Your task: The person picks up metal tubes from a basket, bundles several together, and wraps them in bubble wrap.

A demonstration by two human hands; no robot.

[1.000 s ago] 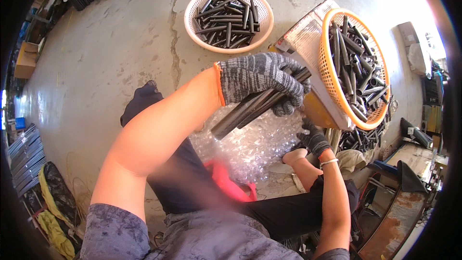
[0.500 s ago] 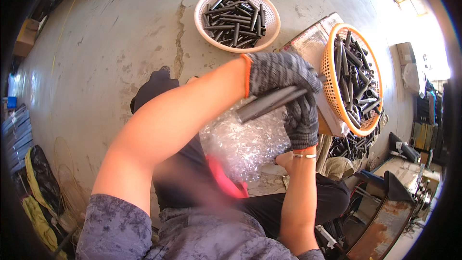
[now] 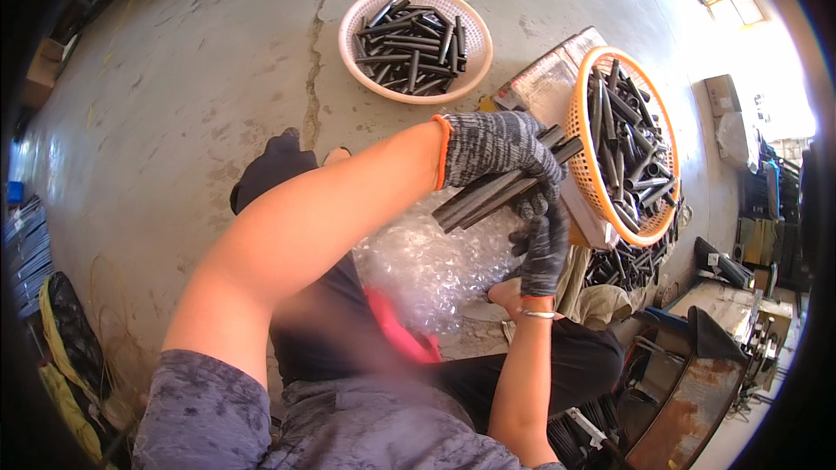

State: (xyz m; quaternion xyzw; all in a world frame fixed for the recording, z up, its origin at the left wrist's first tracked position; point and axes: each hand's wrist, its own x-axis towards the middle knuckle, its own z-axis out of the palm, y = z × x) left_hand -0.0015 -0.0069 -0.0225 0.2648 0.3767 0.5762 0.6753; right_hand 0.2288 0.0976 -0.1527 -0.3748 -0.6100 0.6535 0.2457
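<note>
My left hand (image 3: 509, 152), in a grey-black knit glove with an orange cuff, reaches across from the left. Its fingers are wrapped round a bundle of several short black tubes (image 3: 486, 200), held tilted in the air. Just below, my right hand (image 3: 544, 244) wears a similar dark glove. Its curled fingers press against the lower side of the bundle, partly hidden by it. Right of both hands, an orange basket (image 3: 575, 113) heaped with more black tubes stands tilted against a cardboard box (image 3: 544, 87). Clear plastic wrap (image 3: 427, 265) lies under the hands.
A pale pink basket (image 3: 481, 39) of black tubes stands on the concrete floor (image 3: 200, 96) ahead. More tubes (image 3: 623, 265) lie heaped beneath the orange basket. A rusty metal piece (image 3: 692, 413) is at the lower right. Bags (image 3: 74, 331) lie at the left.
My right hand has slid down and back toward me along the bundle's underside. My left hand keeps hold of the tubes, whose far ends now show beyond its fingers. The view has shifted slightly.
</note>
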